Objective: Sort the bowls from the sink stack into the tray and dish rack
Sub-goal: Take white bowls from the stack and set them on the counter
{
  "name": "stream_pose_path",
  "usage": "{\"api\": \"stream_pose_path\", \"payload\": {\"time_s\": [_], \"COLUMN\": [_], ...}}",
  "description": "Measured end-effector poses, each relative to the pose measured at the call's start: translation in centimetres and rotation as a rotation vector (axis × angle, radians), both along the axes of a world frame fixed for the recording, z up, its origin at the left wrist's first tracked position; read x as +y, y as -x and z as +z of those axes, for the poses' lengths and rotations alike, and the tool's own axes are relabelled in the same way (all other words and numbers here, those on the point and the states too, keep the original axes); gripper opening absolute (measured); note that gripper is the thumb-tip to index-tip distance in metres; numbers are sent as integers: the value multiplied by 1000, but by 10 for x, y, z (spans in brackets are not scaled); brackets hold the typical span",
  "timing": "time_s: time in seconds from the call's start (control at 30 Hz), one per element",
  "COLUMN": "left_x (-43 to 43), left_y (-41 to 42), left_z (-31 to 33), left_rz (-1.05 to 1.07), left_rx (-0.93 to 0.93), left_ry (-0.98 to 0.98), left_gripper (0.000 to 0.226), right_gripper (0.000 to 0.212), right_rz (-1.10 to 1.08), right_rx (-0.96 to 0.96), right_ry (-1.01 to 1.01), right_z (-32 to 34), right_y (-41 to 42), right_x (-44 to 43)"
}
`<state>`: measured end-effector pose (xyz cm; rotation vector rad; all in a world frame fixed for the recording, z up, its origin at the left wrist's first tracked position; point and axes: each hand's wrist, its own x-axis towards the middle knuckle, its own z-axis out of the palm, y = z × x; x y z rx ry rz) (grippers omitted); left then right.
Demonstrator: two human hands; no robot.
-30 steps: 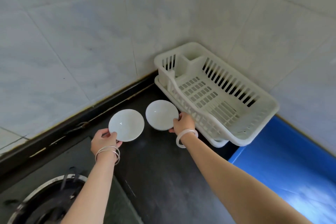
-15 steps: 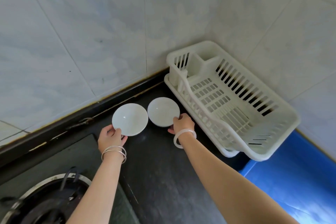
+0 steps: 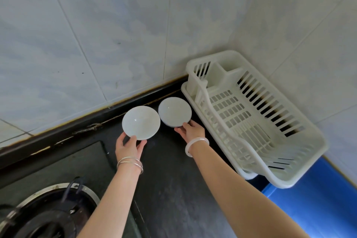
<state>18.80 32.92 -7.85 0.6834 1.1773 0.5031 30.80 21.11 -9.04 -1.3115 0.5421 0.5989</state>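
Two small white bowls sit side by side on the dark counter near the tiled wall. My left hand (image 3: 129, 146) grips the near rim of the left bowl (image 3: 141, 122), thumb over the edge. My right hand (image 3: 191, 131) holds the near edge of the right bowl (image 3: 174, 111), which lies close to the white plastic dish rack (image 3: 301, 177). The rack stands empty in the corner on its white drip tray (image 3: 186, 91). Neither bowl is inside the rack.
A gas burner (image 3: 48, 216) with a metal ring sits at the lower left. A blue surface (image 3: 318, 205) lies at the lower right, past the rack. Tiled walls close off the back and the right side.
The view has shifted, so the rack now appears further right. Both hands have kept their hold on the bowls, which have drawn closer together near the wall.
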Motion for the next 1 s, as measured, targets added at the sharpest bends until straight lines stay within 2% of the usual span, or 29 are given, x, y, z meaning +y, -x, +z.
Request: {"api": "stream_pose_path", "payload": {"time_s": [0.4,0.73,0.87,1.0], "left_x": [9,9,7,-4], "left_y": [-24,-26,-20,-7], "left_z": [-1,-10,-10,-8], "left_rz": [85,111,58,-87], "left_rx": [-33,48,73,84], "left_ry": [8,-53,-130,-207], "left_gripper": [43,35,37,44], "right_gripper": [38,41,43,40], "right_rz": [-4,152,223,310], "right_rx": [-10,-27,-26,-53], "right_ry": [-13,107,118,144], "right_z": [-3,9,19,35], "right_y": [-30,-23,-19,-9], "right_x": [35,30,22,5]}}
